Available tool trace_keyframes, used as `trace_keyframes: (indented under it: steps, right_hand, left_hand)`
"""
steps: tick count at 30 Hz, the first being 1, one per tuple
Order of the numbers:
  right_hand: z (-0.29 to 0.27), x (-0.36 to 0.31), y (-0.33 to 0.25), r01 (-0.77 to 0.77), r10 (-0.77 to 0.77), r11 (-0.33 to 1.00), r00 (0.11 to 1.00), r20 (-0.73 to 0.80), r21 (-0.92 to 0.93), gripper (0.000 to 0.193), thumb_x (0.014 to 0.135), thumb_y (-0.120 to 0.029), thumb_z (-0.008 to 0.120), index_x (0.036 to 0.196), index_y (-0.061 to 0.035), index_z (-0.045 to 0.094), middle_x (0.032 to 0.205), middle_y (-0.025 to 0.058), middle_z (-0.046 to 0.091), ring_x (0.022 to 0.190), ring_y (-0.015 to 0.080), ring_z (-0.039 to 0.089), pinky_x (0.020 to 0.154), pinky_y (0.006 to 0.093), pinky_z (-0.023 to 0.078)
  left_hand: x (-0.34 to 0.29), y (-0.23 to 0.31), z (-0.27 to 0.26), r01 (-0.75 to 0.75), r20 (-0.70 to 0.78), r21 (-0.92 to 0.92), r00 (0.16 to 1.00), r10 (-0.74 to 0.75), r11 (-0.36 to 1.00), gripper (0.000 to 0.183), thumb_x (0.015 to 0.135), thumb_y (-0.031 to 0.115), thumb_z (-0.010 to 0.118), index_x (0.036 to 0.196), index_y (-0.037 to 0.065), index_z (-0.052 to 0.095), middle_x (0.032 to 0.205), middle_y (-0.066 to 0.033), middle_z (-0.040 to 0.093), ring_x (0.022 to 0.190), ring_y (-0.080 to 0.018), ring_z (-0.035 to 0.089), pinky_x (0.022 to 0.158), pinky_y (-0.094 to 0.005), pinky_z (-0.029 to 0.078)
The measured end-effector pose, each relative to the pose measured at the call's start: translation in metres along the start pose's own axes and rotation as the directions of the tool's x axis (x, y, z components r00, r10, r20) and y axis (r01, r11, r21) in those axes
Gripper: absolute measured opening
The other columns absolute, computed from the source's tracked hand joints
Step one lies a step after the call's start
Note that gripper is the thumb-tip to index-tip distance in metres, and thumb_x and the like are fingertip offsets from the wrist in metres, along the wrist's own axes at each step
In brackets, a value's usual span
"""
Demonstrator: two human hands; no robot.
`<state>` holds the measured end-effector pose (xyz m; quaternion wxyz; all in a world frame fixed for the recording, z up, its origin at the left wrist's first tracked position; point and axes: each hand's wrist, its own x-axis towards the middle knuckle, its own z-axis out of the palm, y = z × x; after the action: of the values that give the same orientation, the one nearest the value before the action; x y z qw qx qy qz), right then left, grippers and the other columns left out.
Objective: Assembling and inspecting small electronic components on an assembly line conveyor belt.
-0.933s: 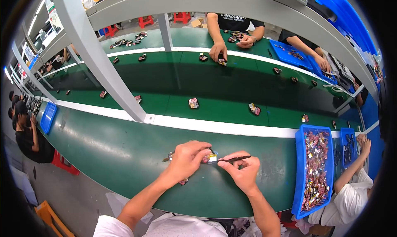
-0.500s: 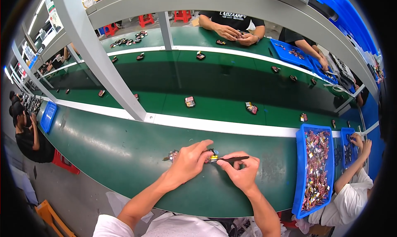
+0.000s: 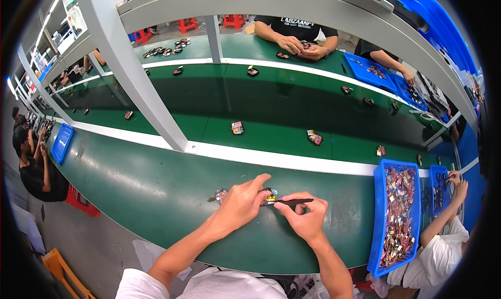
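Note:
My left hand [image 3: 239,204] rests on the green bench, its thumb and fingers closed on a small electronic module [image 3: 270,199] with yellow and silver parts. The hand covers much of that module. In my right hand [image 3: 307,219] is a slim black tool, apparently tweezers [image 3: 294,201], pinched between thumb and fingers. Its tip meets the module's yellow part close to my left thumb. Past the left hand's other side lies a cluster of small reddish parts [image 3: 221,195], partly hidden by the hand.
At right stands a blue bin [image 3: 379,215] full of small reddish parts. Beyond the white rail [image 3: 271,161], a green conveyor [image 3: 276,137] carries spaced-out modules. A grey post [image 3: 136,74] rises at left. Co-workers sit opposite, at right and far left.
The modules on the near side of the conveyor have shifted slightly left. My hands and the tweezers hold almost the same position. The co-worker's hands at right have moved a little.

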<state>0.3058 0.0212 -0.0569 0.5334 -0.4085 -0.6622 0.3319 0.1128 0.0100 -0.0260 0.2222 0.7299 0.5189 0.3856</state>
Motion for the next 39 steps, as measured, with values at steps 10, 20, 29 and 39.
trace_keyframes:
  steps: [10, 20, 29, 39]
  right_hand:
    - [-0.005, 0.003, 0.004, -0.274, 0.255, 0.93, 0.961, 0.108, 0.246, 0.015, 0.076, -0.001, 0.086, 0.086, -0.0006, 0.074, 0.063, -0.0062, 0.059, 0.049, -0.0023, 0.036, 0.044, 0.0205, 0.022]
    - [-0.005, 0.006, 0.0, -0.439, 0.384, 0.835, 0.897, 0.221, 0.332, 0.012, 0.078, 0.001, 0.085, 0.085, 0.0007, 0.074, 0.068, -0.0068, 0.06, 0.053, -0.0027, 0.036, 0.046, 0.02, 0.021]
    - [-0.009, 0.008, -0.004, -0.464, 0.407, 0.783, 0.886, 0.224, 0.414, 0.012, 0.079, 0.008, 0.081, 0.087, 0.0027, 0.072, 0.068, -0.0056, 0.058, 0.055, -0.002, 0.039, 0.047, 0.019, 0.025]
    - [-0.012, 0.003, -0.005, -0.296, 0.288, 0.869, 0.954, 0.08, 0.396, 0.013, 0.079, 0.004, 0.083, 0.087, 0.0012, 0.073, 0.066, -0.0044, 0.06, 0.052, -0.002, 0.039, 0.047, 0.018, 0.026]
  left_hand:
    - [-0.001, 0.0, -0.003, 0.017, 0.034, -0.076, 0.999, -0.015, 0.997, 0.032, 0.092, 0.002, 0.067, 0.123, 0.001, 0.061, 0.081, -0.0133, 0.071, 0.065, -0.0232, 0.071, 0.059, -0.0341, 0.054]
    - [-0.002, -0.002, -0.005, 0.029, 0.057, -0.134, 0.998, -0.021, 0.991, 0.03, 0.091, 0.002, 0.069, 0.12, 0.001, 0.064, 0.083, -0.0129, 0.072, 0.064, -0.0205, 0.071, 0.059, -0.0318, 0.055]
    - [0.003, -0.005, -0.01, 0.517, 0.317, -0.44, 0.855, -0.411, 0.735, 0.024, 0.098, 0.013, 0.067, 0.112, -0.006, 0.07, 0.077, -0.0033, 0.069, 0.056, -0.0039, 0.056, 0.048, -0.0214, 0.041]
    - [0.006, 0.003, -0.02, 0.643, 0.505, -0.468, 0.758, -0.414, 0.607, 0.033, 0.103, 0.018, 0.062, 0.131, 0.0, 0.066, 0.075, -0.0019, 0.067, 0.057, -0.0032, 0.054, 0.046, -0.0196, 0.036]
